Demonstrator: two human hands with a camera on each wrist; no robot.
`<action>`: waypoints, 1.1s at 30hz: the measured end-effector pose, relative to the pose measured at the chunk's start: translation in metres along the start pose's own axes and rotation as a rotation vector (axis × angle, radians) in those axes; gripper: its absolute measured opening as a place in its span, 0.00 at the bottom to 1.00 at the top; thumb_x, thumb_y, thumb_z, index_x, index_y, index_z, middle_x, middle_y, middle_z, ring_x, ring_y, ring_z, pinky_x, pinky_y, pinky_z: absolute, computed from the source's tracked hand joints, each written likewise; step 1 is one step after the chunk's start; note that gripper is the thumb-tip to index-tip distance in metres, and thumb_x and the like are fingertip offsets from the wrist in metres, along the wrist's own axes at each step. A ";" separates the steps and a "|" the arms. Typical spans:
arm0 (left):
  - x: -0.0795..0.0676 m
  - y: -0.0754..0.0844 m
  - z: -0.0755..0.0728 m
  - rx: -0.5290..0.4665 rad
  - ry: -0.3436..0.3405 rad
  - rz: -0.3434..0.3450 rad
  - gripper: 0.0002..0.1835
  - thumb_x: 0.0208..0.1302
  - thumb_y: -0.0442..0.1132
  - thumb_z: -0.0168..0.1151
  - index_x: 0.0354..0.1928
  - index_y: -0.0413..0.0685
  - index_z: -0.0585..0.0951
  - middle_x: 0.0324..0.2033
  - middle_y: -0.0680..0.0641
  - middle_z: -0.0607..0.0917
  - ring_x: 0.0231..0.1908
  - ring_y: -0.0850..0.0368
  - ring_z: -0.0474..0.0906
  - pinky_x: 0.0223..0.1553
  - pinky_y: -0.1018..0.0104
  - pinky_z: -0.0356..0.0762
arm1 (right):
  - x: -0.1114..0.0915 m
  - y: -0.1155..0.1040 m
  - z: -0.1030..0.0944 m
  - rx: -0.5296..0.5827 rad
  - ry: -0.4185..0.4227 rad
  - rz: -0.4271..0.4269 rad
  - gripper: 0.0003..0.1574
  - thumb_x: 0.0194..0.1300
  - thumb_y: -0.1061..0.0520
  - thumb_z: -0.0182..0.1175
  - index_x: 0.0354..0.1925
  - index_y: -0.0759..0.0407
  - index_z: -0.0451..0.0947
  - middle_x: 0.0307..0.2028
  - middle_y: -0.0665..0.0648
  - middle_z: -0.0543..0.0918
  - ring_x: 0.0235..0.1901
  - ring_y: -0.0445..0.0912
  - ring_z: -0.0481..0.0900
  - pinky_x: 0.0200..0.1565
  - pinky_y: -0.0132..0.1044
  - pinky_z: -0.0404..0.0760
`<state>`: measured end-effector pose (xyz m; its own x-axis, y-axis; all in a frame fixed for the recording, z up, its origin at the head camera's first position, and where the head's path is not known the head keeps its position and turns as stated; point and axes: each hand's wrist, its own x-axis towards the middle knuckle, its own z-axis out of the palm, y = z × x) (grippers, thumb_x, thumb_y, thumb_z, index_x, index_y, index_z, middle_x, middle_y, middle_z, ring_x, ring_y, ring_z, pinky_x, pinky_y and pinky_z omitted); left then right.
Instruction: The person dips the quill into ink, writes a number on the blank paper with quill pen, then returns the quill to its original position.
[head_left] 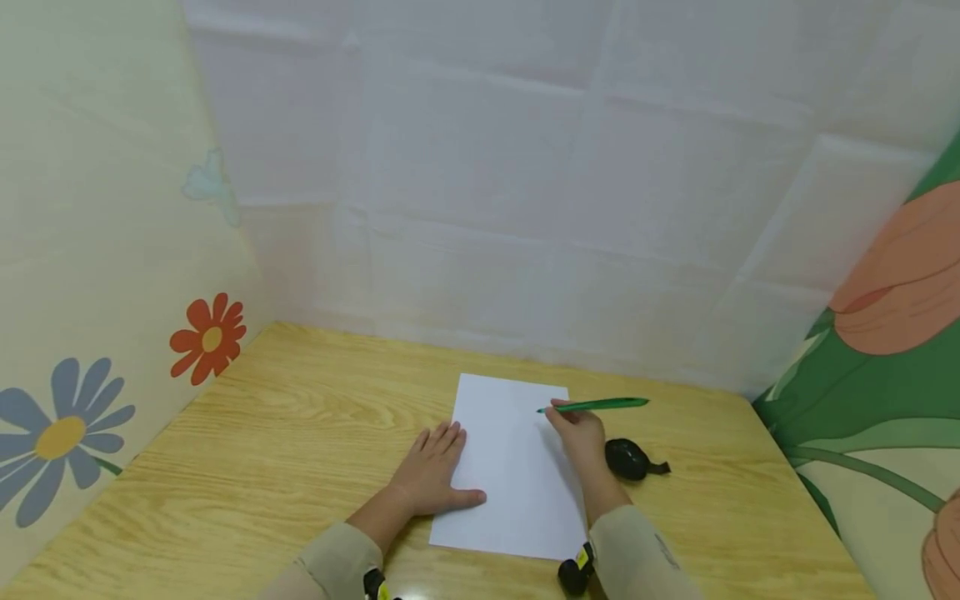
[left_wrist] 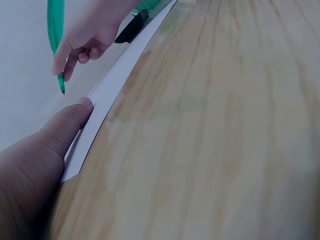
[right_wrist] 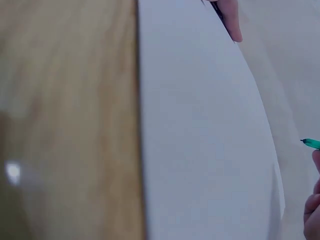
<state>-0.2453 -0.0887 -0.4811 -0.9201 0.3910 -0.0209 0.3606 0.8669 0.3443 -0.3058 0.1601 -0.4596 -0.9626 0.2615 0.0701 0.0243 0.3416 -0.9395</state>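
A blank white sheet of paper (head_left: 506,462) lies on the wooden table. Along its left edge my left hand (head_left: 431,477) rests with spread fingers, its thumb stretched out over the paper. My right hand (head_left: 587,442) pinches a slim green pen (head_left: 611,404) between thumb and fingers above the paper's upper right part. The pen's dark tip points left, and its broad, leaf-like end sticks out to the right. In the left wrist view the pen (left_wrist: 61,82) has its tip downward, close over the sheet. Only the tip end of the pen (right_wrist: 312,143) shows in the right wrist view.
A shiny black rounded object (head_left: 628,459) with a short flared tail lies on the table (head_left: 300,417) just right of my right hand. Behind the table hangs a creased white cloth (head_left: 480,208). Flower-printed panels flank both sides.
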 end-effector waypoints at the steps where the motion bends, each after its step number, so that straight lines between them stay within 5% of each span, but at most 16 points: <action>1: 0.000 0.000 0.000 0.001 0.001 0.001 0.59 0.54 0.77 0.55 0.75 0.39 0.55 0.77 0.40 0.53 0.77 0.43 0.44 0.76 0.43 0.41 | 0.000 0.000 0.001 0.004 -0.004 0.002 0.18 0.62 0.55 0.66 0.48 0.64 0.84 0.50 0.64 0.86 0.52 0.54 0.82 0.51 0.36 0.82; 33: 0.000 0.004 -0.001 0.020 0.002 -0.001 0.60 0.54 0.77 0.54 0.75 0.38 0.56 0.76 0.39 0.54 0.77 0.43 0.46 0.76 0.42 0.42 | 0.021 0.004 0.022 0.001 -0.016 0.010 0.18 0.63 0.56 0.66 0.47 0.66 0.84 0.47 0.65 0.87 0.46 0.51 0.83 0.43 0.31 0.81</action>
<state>-0.2438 -0.0860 -0.4786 -0.9208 0.3895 -0.0197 0.3624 0.8733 0.3255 -0.3314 0.1470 -0.4691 -0.9665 0.2504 0.0558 0.0333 0.3383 -0.9404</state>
